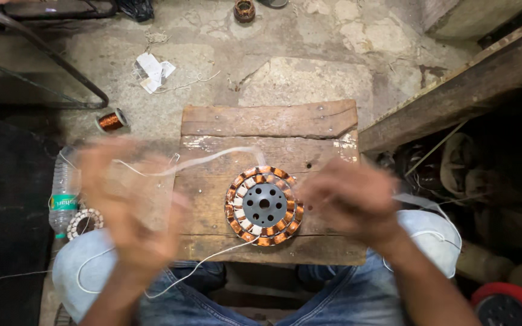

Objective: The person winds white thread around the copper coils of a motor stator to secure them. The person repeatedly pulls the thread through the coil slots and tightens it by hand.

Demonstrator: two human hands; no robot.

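**Motor winding on a wooden board, both hands blurred**

Round copper winding (264,206) flat on wooden board (270,181), between the hands. Left hand (129,205) raised over the board's left edge, blurred; finger state impossible to tell. Right hand (351,202) just right of the winding, fingers curled inward, grip unclear. White string (206,159) stretched between hands. Copper wire spool (112,121) and plastic bottle (64,193) on floor, left.

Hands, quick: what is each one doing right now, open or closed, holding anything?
Left hand: blurred by motion, seems to pull the white string; grip cannot be told.
Right hand: blurred, fingers curled beside the copper-wound stator; hold cannot be told.
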